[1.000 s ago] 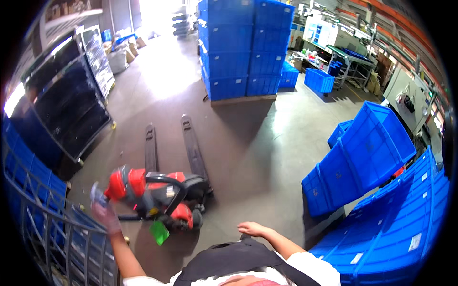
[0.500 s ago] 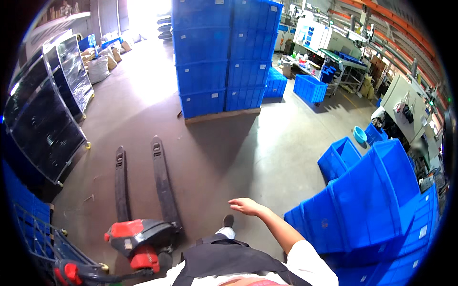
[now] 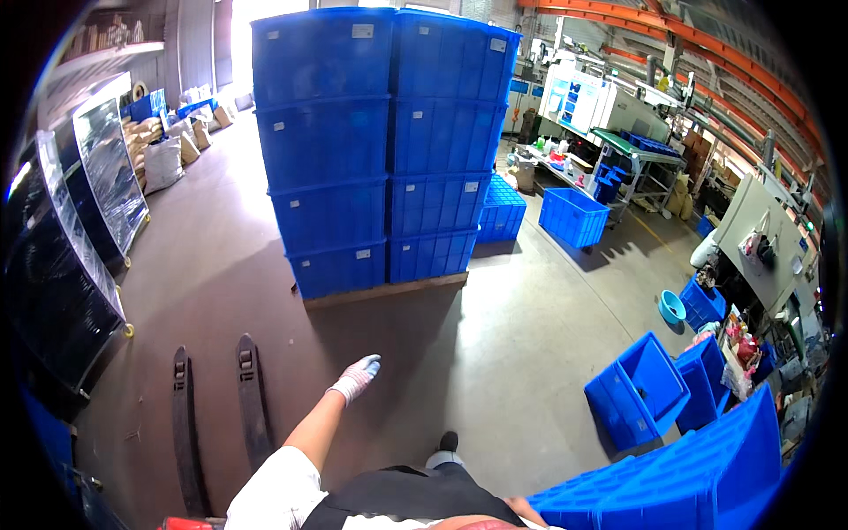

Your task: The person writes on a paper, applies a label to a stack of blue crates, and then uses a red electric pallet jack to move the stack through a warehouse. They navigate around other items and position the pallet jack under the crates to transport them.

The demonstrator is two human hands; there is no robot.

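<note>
My left hand [image 3: 357, 378], in a white knitted glove with a bluish fingertip area, is held out in front of me with its fingers stretched and nothing in it. It is in mid-air, nearest to the pallet-jack forks [image 3: 251, 393] on its left, and touches nothing. Ahead stands a tall stack of blue plastic crates [image 3: 329, 141] with small white labels, resting on a wooden pallet [image 3: 389, 290]. A bit of my right arm [image 3: 526, 511] shows at the lower edge; the hand itself is out of sight.
Wrapped dark panels [image 3: 108, 168] on casters line the left side, with sacks [image 3: 163, 164] behind. On the right are nested blue crates [image 3: 680, 468], an open tilted crate [image 3: 638, 389] and a turquoise basin [image 3: 671, 306]. Another blue crate [image 3: 572, 217] stands near a workbench.
I have moved forward, so the crate stack looks nearer and the pallet jack has slid toward the lower edge. My left hand has swung forward into view; my right hand has gone out of view.
</note>
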